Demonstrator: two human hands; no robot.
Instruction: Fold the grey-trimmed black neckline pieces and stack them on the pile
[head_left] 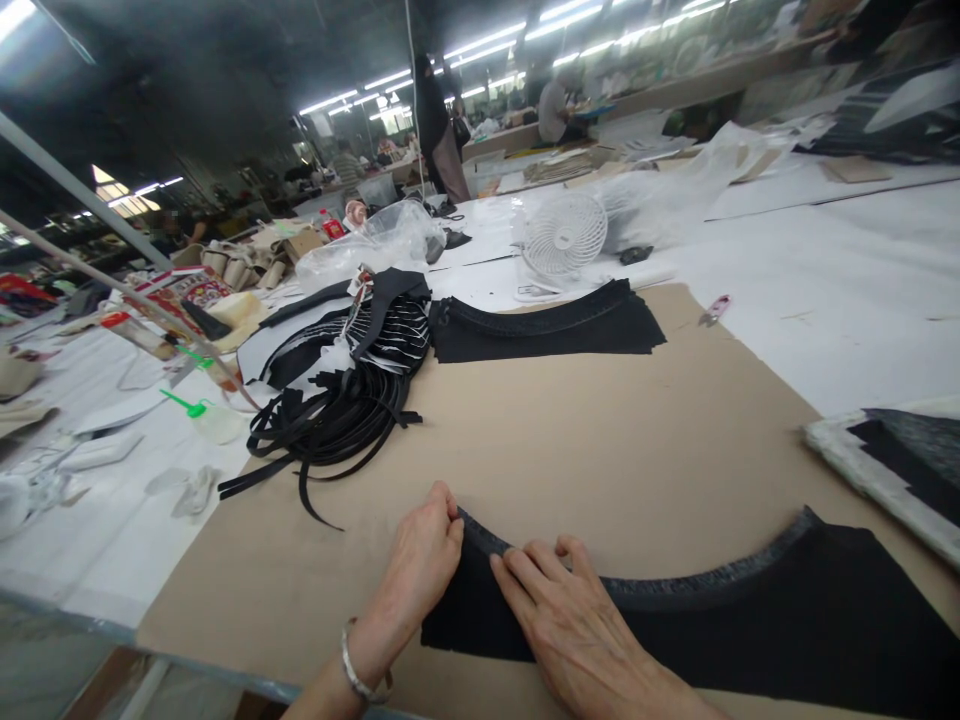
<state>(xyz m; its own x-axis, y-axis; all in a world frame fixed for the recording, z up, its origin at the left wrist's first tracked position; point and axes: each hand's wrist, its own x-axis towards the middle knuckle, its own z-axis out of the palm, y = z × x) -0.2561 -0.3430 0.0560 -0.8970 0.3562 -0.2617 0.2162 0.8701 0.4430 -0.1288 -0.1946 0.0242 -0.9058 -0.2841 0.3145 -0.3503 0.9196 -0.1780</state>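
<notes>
A black fabric piece (720, 630) with a curved, greyish upper edge lies flat on brown cardboard (540, 440). At the left end of that edge, my left hand (429, 550) is closed in a pinch on the fabric. My right hand (566, 610) rests on the same piece just to the right, fingers bent and apart, fingertips touching it near the curved edge. Farther back lies a stack of similar curved black pieces (544, 330). A coil of black strips (337, 420) sits to its left.
A white fan (566, 235) stands behind the cardboard. At right is a white-edged board (870, 460) with dark fabric. A green-tipped bottle (214, 420) lies left, near a slanting pole (127, 275). A small pink tool (716, 310) rests by the cardboard's far edge. People are in the background.
</notes>
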